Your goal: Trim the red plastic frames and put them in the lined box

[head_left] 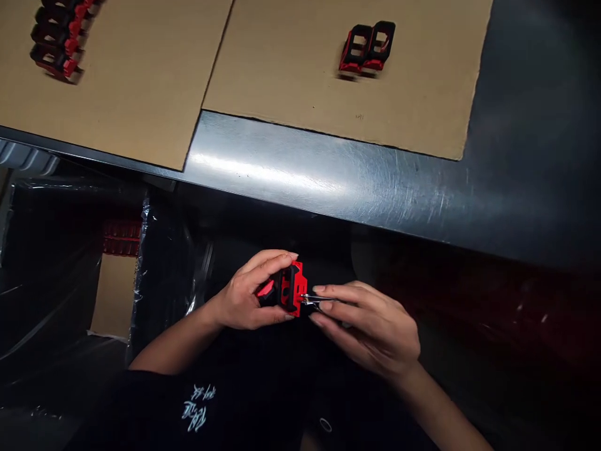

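Observation:
My left hand [239, 294] grips a red and black plastic moulded part [286, 289] from its left side, with the fingers wrapped over the top and the thumb below. My right hand [366, 326] pinches a pair of metal tweezers [317, 299], whose tips touch the right side of the part. Both hands are close together, low in the view, below the table edge. The part's underside and far faces are hidden by my fingers.
A steel table edge [300, 175] runs across the view, bearing two cardboard sheets [338, 81]. Two similar parts [367, 47] sit on the right sheet, and a row of several [59, 37] sits on the left. Plastic sheeting [164, 275] hangs below at left, with red parts [122, 238] behind it.

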Demonstrator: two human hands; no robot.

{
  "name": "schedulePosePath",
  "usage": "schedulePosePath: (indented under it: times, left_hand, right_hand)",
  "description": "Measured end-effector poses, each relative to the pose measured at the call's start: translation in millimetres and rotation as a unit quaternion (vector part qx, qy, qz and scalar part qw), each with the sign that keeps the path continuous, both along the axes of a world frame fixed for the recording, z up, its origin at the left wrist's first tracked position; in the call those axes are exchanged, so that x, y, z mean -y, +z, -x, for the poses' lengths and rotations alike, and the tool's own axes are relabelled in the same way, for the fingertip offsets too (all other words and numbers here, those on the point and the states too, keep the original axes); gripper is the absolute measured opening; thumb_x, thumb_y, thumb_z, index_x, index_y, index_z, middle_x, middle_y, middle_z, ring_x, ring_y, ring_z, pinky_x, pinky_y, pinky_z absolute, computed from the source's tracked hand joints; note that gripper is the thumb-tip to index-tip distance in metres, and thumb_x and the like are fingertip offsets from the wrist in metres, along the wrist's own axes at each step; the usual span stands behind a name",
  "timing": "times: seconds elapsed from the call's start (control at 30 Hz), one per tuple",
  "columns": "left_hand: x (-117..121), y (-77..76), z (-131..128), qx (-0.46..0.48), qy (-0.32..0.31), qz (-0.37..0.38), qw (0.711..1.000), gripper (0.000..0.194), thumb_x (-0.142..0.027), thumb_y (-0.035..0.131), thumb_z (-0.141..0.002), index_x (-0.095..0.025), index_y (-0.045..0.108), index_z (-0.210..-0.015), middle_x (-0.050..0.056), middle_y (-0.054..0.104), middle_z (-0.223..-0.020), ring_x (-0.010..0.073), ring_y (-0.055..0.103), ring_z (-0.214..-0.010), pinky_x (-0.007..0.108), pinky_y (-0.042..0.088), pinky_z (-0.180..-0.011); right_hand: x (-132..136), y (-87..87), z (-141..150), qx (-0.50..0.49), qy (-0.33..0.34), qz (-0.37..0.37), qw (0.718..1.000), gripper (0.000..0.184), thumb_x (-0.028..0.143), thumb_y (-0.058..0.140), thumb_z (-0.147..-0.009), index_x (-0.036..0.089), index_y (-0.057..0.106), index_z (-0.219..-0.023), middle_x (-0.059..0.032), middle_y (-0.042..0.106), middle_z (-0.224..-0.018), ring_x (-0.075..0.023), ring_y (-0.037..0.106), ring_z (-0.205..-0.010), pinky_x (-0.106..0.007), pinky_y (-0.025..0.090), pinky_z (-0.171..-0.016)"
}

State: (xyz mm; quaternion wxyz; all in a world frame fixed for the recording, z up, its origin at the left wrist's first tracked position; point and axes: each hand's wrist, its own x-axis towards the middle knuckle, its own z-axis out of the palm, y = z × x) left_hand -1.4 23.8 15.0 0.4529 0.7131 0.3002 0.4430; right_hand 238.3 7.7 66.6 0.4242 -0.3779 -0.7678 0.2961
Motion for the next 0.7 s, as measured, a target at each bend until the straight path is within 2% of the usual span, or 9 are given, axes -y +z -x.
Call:
schedulePosePath:
  times: [0.07,0.17,0.27,0.33,0.43,0.5,0.6,0.63,0.7]
  left_hand:
    - [-1,-1.3,-1,0.004,-0.004,0.003,1.0,0.087,-0.039,0.084,-0.081,-0.022,0.042,-0.156,0.018,0.061,-0.139,0.0282,0.063,-0.127,0.044,0.058,-0.104]
    - [1,-4.3,0,0.022,-0.005,0.025,0.999,0.091,-0.036,0.088,-0.077,-0.025,0.042,-0.155,0.017,0.061,-0.139,0.03,0.062,-0.127,0.047,0.056,-0.106]
    - [8,-5.7,-1,0.075,-0.004,0.102,0.992,0.089,-0.038,0.089,-0.074,-0.028,0.047,-0.152,0.016,0.061,-0.139,0.031,0.064,-0.125,0.046,0.058,-0.101]
    - [16,-5.8,-6,0.149,-0.02,0.205,0.967,0.085,-0.043,0.089,-0.073,-0.029,0.05,-0.147,0.016,0.061,-0.138,0.0275,0.069,-0.112,0.036,0.063,-0.085]
    - [25,-6.4,-15,0.267,-0.028,0.354,0.896,0.081,-0.052,0.088,-0.071,-0.028,0.053,-0.14,0.016,0.063,-0.136,0.0156,0.071,-0.079,0.022,0.057,-0.058]
    - [27,-7.1,-20,0.311,0.006,0.391,0.866,0.082,-0.055,0.089,-0.067,-0.026,0.054,-0.135,0.015,0.066,-0.131,0.0162,0.071,-0.08,0.018,0.053,-0.053]
    - [26,-6.9,-22,0.337,0.02,0.402,0.851,0.084,-0.06,0.086,-0.067,-0.025,0.052,-0.134,0.016,0.068,-0.128,0.0283,0.072,-0.105,0.017,0.049,-0.048]
    - [25,-6.3,-22,0.343,0.005,0.409,0.846,0.083,-0.061,0.084,-0.068,-0.025,0.051,-0.135,0.016,0.068,-0.128,0.0297,0.072,-0.106,0.017,0.047,-0.045]
    - [23,-4.6,-23,0.356,-0.029,0.428,0.83,0.08,-0.063,0.081,-0.071,-0.025,0.05,-0.135,0.015,0.069,-0.123,0.0252,0.074,-0.089,0.019,0.046,-0.041]
  right_hand:
    - [6,-0.7,1,-0.008,-0.022,0.0,1.0,0.024,0.008,0.081,-0.082,0.021,0.075,-0.101,-0.0075,0.082,-0.094,-0.0216,0.08,-0.077,-0.031,0.065,-0.061]
    - [8,-2.7,-2,-0.024,-0.104,0.034,0.994,0.026,0.008,0.081,-0.081,0.026,0.077,-0.099,-0.0056,0.082,-0.096,-0.0233,0.08,-0.081,-0.035,0.067,-0.065]
    - [7,-7.0,1,-0.029,-0.126,0.104,0.986,0.022,0.01,0.083,-0.08,0.027,0.078,-0.092,-0.005,0.082,-0.093,-0.024,0.079,-0.08,-0.037,0.067,-0.068]
    - [7,-11.5,8,-0.049,-0.102,0.163,0.98,0.015,0.014,0.083,-0.08,0.026,0.076,-0.085,-0.0044,0.082,-0.089,-0.023,0.079,-0.077,-0.034,0.066,-0.068]
    - [8,-19.0,19,-0.107,-0.088,0.264,0.955,0.013,0.021,0.082,-0.082,0.023,0.071,-0.076,-0.004,0.081,-0.086,-0.0209,0.079,-0.076,-0.03,0.065,-0.067]
    - [9,-23.4,24,-0.14,-0.086,0.315,0.935,0.016,0.027,0.082,-0.083,0.023,0.07,-0.074,-0.0045,0.081,-0.086,-0.0195,0.077,-0.074,-0.028,0.063,-0.066]
    - [8,-28.7,27,-0.174,-0.06,0.375,0.909,0.016,0.031,0.083,-0.083,0.022,0.073,-0.074,-0.0043,0.08,-0.085,-0.0174,0.075,-0.073,-0.026,0.062,-0.064]
    - [8,-30.3,28,-0.187,-0.044,0.395,0.898,0.017,0.032,0.083,-0.083,0.022,0.073,-0.074,-0.0038,0.079,-0.083,-0.0168,0.075,-0.072,-0.025,0.061,-0.063]
    - [7,-33.2,31,-0.221,-0.01,0.429,0.876,0.018,0.034,0.084,-0.083,0.021,0.073,-0.075,-0.0026,0.077,-0.081,-0.016,0.074,-0.07,-0.026,0.061,-0.063]
